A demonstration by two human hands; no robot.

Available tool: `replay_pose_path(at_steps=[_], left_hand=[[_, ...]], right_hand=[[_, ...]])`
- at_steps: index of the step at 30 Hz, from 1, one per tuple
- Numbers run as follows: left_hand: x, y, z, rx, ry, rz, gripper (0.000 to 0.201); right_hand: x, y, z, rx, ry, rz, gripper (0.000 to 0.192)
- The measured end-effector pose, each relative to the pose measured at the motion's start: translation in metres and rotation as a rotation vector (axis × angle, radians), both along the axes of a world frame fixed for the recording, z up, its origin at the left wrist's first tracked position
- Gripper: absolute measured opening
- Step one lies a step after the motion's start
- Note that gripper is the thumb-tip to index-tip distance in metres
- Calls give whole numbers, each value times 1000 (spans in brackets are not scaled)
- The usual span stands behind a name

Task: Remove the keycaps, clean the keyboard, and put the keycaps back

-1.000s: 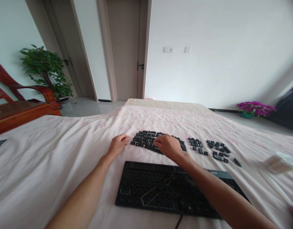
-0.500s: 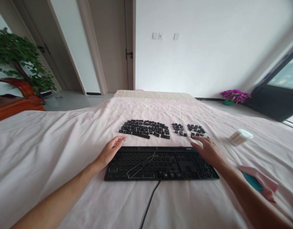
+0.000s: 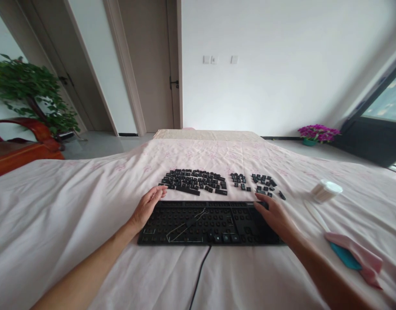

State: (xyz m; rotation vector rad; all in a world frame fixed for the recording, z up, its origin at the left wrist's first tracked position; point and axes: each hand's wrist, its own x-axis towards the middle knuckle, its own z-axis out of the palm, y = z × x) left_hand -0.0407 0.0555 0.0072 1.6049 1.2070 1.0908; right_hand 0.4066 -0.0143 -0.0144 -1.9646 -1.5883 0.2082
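Observation:
A black keyboard (image 3: pixel 198 224) with most of its keycaps off lies on the pink cloth. Across its left half rests a thin wire keycap puller (image 3: pixel 188 224) with a dark middle. My left hand (image 3: pixel 148 206) is at the keyboard's upper left corner, fingers extended towards the loose keycaps and holding nothing visible. Over the keyboard's right end is my right hand (image 3: pixel 273 213), its thumb and forefinger apart. Beyond the keyboard lie a large group of black keycaps (image 3: pixel 198 178) and two smaller groups (image 3: pixel 239 180) to the right. One long keycap (image 3: pixel 282 195) lies apart.
On the right stands a clear tub of cotton swabs (image 3: pixel 325 190). Nearer me is a brush (image 3: pixel 314 214) beside a pink and teal cloth (image 3: pixel 349 256). The keyboard cable (image 3: pixel 200 275) runs towards me. Beyond the bed are a wooden chair (image 3: pixel 26 142) and potted flowers (image 3: pixel 318 133).
My right hand has drawn back from the right keycaps and slightly left, uncovering the long keycap. My left hand has barely moved. The view has tilted up a little.

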Motion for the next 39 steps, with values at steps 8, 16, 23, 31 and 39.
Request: replay_pose_path(at_steps=[8,16,23,31,39], left_hand=[[1,28,-2,-2,-10,-4,47],[0,41,-13,-54,-150,-32,50],[-9,46,-17,-116,-349,12,48],[-8,36,-15,-46,-195,2,46],[-6,35,-14,-25,-117,-25,41]], right_hand=[[5,4,-2,0,8,-30,49],[-49,-8,40,134,-272,115,33],[-144,-29,67,-40,-201,574,21],[-157,-32,65,-86,-205,592,10],[-163,-14,72,27,-26,532,12]])
